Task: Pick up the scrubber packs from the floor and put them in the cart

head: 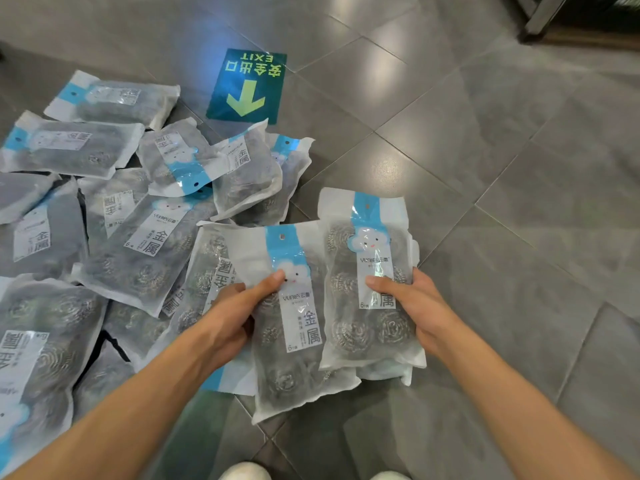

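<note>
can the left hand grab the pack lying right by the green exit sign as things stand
Probably not yet. The left hand already grips a pack, thumb on top, so it has no free fingers. The pack by the exit sign lies on top of the pile, uncovered, but farther out than the hand.

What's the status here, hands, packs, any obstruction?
Left hand grips one scrubber pack; right hand grips another pack. Pile of packs on floor. Cart not in view.
</note>
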`<state>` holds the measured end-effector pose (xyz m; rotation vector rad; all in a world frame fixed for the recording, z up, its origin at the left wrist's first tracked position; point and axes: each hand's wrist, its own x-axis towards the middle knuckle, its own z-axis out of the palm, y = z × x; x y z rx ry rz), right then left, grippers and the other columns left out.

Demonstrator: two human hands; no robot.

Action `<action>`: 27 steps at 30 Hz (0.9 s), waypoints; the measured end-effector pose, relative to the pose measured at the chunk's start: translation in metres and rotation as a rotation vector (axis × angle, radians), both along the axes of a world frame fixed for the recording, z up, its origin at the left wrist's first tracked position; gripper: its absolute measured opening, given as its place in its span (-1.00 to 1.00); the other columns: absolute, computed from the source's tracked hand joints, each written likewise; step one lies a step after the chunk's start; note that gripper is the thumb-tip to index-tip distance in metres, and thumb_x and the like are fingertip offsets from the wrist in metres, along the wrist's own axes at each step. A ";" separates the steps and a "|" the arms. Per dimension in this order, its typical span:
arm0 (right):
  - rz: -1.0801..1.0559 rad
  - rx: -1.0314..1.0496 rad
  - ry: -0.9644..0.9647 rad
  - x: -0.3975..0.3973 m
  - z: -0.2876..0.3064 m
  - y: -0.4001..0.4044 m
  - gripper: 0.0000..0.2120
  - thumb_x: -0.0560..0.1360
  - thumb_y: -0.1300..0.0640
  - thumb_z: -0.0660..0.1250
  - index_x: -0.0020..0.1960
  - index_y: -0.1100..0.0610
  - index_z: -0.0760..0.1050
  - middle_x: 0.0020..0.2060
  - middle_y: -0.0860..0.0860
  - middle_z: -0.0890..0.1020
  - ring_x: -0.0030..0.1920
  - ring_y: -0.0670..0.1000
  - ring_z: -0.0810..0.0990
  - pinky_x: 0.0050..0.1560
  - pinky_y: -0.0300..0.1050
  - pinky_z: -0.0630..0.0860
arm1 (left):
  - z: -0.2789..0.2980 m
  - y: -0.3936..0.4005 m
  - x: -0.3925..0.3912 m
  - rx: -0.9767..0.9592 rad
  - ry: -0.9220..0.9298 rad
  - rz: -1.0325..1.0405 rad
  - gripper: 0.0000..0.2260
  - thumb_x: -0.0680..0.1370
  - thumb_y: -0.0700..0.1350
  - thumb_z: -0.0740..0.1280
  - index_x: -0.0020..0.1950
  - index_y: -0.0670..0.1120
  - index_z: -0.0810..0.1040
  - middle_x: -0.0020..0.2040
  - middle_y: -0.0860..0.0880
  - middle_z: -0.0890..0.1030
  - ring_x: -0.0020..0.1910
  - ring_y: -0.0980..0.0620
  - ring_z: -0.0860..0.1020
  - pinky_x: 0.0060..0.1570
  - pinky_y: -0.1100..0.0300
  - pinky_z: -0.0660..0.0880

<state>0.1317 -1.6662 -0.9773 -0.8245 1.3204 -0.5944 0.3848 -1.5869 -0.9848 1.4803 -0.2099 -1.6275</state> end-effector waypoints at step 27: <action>0.031 -0.084 0.133 0.010 0.130 -0.003 -0.54 0.43 0.21 0.58 0.27 0.11 0.52 0.02 0.00 0.77 0.03 0.04 0.76 0.17 0.15 0.65 | 0.149 -0.016 0.030 -0.179 -0.289 -0.041 -0.54 0.30 -0.33 0.58 0.19 -0.25 0.63 -0.01 -0.16 0.76 -0.05 -0.13 0.75 -0.12 0.09 0.69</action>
